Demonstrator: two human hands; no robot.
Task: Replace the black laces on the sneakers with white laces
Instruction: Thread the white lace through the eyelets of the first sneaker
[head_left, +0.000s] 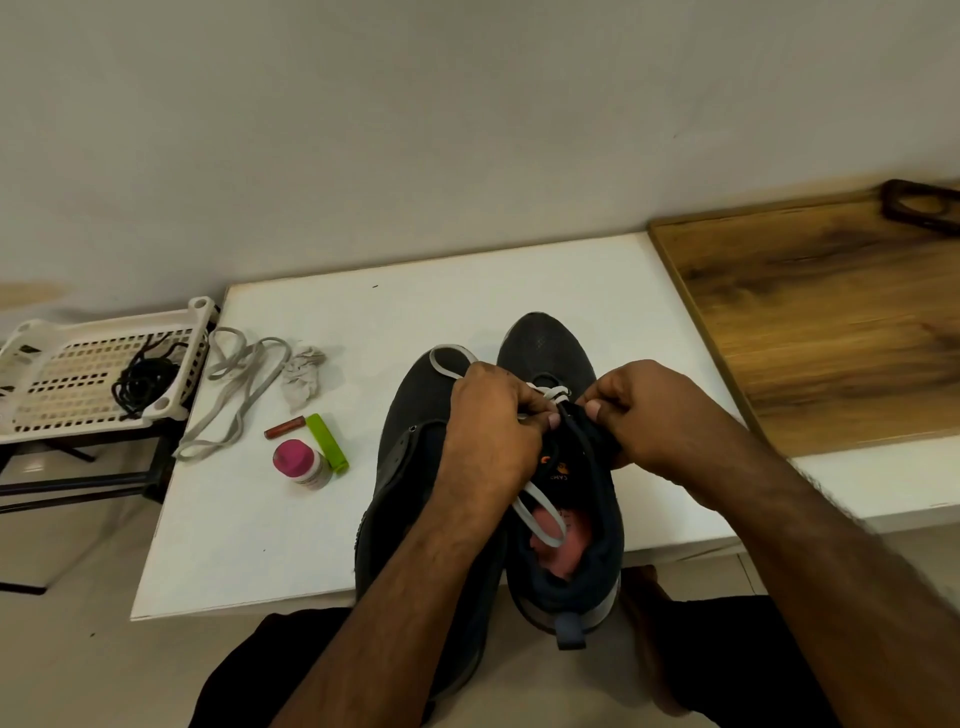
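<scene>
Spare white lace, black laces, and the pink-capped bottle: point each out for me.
spare white lace (236, 387), head view, on the middle of its loose loops on the table.
black laces (141, 382), head view, on the bundle in the white basket.
pink-capped bottle (294, 456), head view, on its pink cap.

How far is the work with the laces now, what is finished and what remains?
Done: the black laces are out and lie in the white basket. In hand: both hands, the left hand and the right hand, are threading a white lace through the right sneaker, only the lowest rows crossed. Left: the other sneaker shows bare eyelets, and a spare white lace waits on the table.
</scene>
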